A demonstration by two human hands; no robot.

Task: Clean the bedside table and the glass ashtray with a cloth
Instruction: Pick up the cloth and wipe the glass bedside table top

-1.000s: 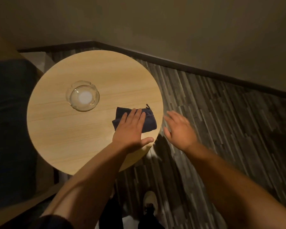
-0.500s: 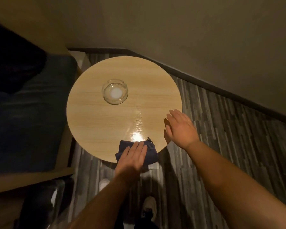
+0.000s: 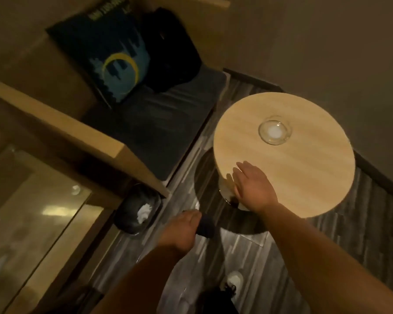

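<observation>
The round light-wood bedside table [image 3: 304, 177] stands at the right, with the clear glass ashtray [image 3: 275, 132] upright on its far half. My right hand [image 3: 252, 186] lies flat and open over the table's near-left edge. My left hand [image 3: 184, 230] is off the table, low over the floor, and grips the dark blue cloth [image 3: 207, 227], which hangs bunched to the right of its fingers. The view is motion-blurred.
A black-lined waste bin [image 3: 136, 211] with white tissue stands on the floor left of my left hand. A wooden bench with a dark cushion [image 3: 154, 132] and a printed pillow [image 3: 114, 60] fills the left. A wall runs behind the table. My shoe [image 3: 234, 279] shows below.
My left hand has drawn the cloth off the table's near edge and down toward the bin. My right hand has settled on the table's edge. The view has swung to the left.
</observation>
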